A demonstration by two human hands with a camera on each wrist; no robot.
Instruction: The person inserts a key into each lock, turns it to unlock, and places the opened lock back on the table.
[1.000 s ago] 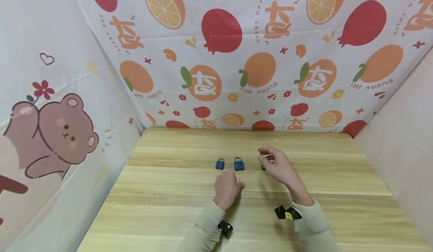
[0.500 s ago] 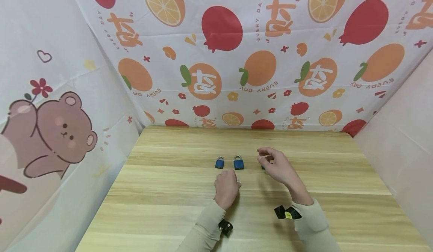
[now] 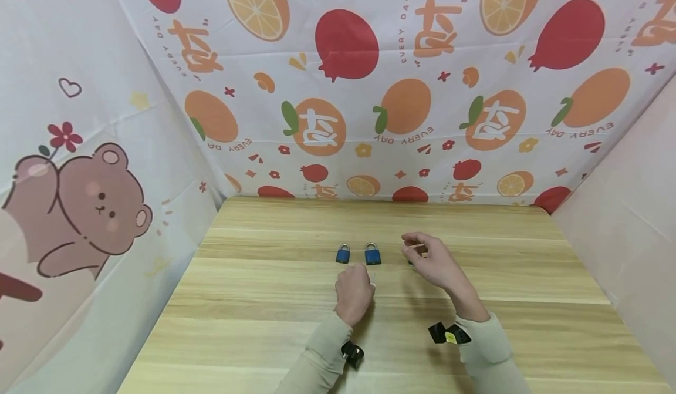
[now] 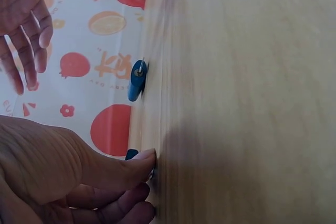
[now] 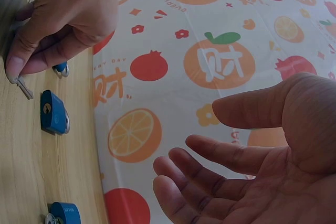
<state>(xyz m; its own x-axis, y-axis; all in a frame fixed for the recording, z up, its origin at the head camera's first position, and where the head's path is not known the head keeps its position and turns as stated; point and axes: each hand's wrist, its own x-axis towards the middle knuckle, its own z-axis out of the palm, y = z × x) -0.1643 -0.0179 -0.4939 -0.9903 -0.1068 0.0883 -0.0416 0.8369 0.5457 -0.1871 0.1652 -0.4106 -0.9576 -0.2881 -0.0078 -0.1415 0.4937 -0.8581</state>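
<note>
Three blue padlocks stand in a row on the table: the left padlock (image 3: pixel 342 255), the middle padlock (image 3: pixel 372 256) and the right padlock (image 5: pixel 65 213), mostly hidden behind the right hand in the head view. My left hand (image 3: pixel 354 291) pinches a small silver key (image 5: pixel 23 87) between thumb and fingertips, close over the table in front of the left and middle padlocks. The key's blade points toward the middle padlock, whose keyhole shows bare in the right wrist view. A key sits in the right padlock. My right hand (image 3: pixel 433 259) hovers over that padlock with loosely bent fingers, holding nothing.
The wooden table (image 3: pixel 253 323) has a fruit-print cloth (image 3: pixel 348 118) hanging behind its far edge. A white cloth with a bear print (image 3: pixel 100 206) hangs on the left, and a plain pale cloth (image 3: pixel 628 206) on the right.
The left thumb, which stuck out to the right a second ago, has drawn in, and a thin bit of key now shows beside it. The right hand has stayed nearly still.
</note>
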